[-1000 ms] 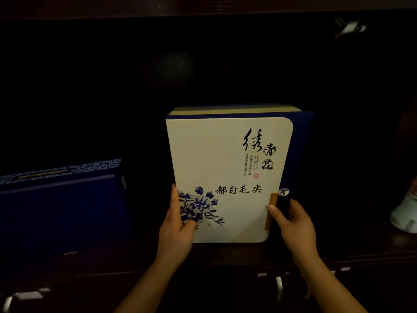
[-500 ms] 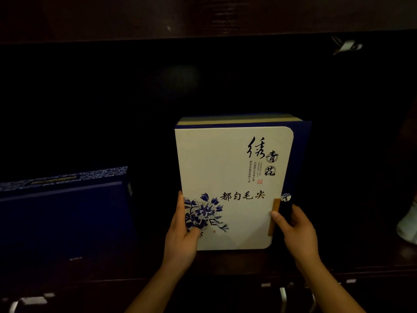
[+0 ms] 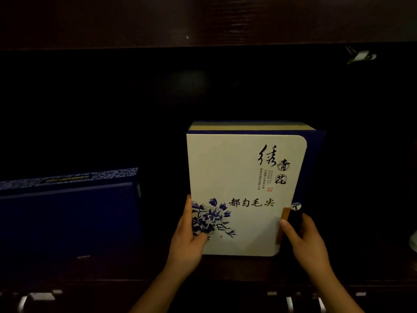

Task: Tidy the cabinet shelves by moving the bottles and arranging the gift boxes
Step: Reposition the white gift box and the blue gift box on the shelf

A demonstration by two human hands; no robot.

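Note:
A white gift box [image 3: 239, 177] with blue flowers, black calligraphy and a blue spine stands upright on the dark cabinet shelf [image 3: 225, 269]. My left hand [image 3: 189, 238] grips its lower left edge, thumb on the flower print. My right hand [image 3: 304, 238] grips the lower right edge by the tan clasp. A dark blue gift box [image 3: 67, 213] with a patterned top lies on the same shelf to the left, apart from the white one.
The shelf above [image 3: 203, 21] forms a dark wooden edge overhead. A pale object [image 3: 414, 241] shows at the far right edge. A small metal clip [image 3: 361, 56] hangs at the upper right. Metal handles [image 3: 38, 298] line the cabinet front below.
The white box and both hands sit slightly lower and further right in view; the grip is unchanged. The pale object on the right has slid almost out of view.

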